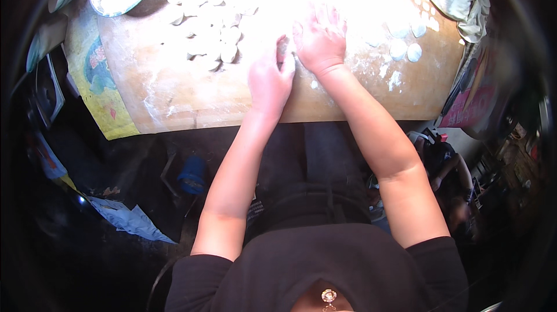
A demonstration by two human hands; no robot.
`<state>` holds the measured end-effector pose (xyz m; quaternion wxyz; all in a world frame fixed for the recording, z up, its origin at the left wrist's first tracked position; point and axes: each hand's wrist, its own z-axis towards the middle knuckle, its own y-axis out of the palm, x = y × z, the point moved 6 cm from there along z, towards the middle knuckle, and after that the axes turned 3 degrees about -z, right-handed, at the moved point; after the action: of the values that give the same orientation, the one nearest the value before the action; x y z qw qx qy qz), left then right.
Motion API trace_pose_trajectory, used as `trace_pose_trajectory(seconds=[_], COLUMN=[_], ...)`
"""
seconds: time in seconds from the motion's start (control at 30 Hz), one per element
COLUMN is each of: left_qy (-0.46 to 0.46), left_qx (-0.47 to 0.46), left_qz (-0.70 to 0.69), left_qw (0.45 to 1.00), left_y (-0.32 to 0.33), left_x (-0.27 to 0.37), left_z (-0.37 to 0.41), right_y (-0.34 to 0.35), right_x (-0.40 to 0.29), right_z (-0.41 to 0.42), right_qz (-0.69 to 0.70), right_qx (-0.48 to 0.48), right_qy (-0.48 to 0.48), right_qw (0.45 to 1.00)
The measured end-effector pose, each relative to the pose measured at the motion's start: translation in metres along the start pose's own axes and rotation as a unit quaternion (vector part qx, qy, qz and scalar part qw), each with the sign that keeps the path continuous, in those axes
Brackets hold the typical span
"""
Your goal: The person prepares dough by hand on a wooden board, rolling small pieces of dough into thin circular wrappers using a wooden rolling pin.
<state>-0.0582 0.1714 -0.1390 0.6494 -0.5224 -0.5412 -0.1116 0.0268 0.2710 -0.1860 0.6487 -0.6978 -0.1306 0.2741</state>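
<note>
My right hand [321,35] lies palm down on a floured wooden board [209,103], fingers spread; whatever is under the palm is hidden. Just left of it, my left hand [270,79] rests on its edge with curved fingers and the thumb apart. Glare washes out its fingertips, so I cannot tell whether it holds anything. Left of my hands lies a cluster of small dough pieces [228,52]. To the right are several flattened dough rounds [397,49], pale with flour. White flour [394,80] is smeared near them.
A pale basin [109,5] stands at the far left. White cloth [472,7] is bunched at the right edge. A yellow printed sheet [102,98] shows under the board's left side. Below are a blue container [192,175] and, at right, another person [448,164].
</note>
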Motion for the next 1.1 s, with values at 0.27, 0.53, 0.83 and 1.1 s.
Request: trace_pose_trajectory(seconds=[0.27,0.53,0.83,1.1], left_qy=[0.190,0.000,0.116,0.078], left_qx=[0.066,-0.173,-0.067,-0.104], left_qz=[0.262,0.278,0.067,0.019], left_qw=[0.944,0.945,0.989,0.991], left_y=[-0.011,0.012,0.054,0.053], left_x=[0.014,0.047,0.019,0.011], left_z=[0.086,0.094,0.023,0.026], right_y=[-0.001,-0.001,-0.040,-0.024], right_x=[-0.012,0.050,0.112,0.034], right_z=[0.009,0.014,0.005,0.016], right_qz=[-0.037,-0.138,0.000,0.240], right_qx=[-0.025,-0.143,0.044,-0.129], right_qy=[0.013,-0.077,-0.043,0.106], right_qw=[0.999,0.977,0.998,0.956])
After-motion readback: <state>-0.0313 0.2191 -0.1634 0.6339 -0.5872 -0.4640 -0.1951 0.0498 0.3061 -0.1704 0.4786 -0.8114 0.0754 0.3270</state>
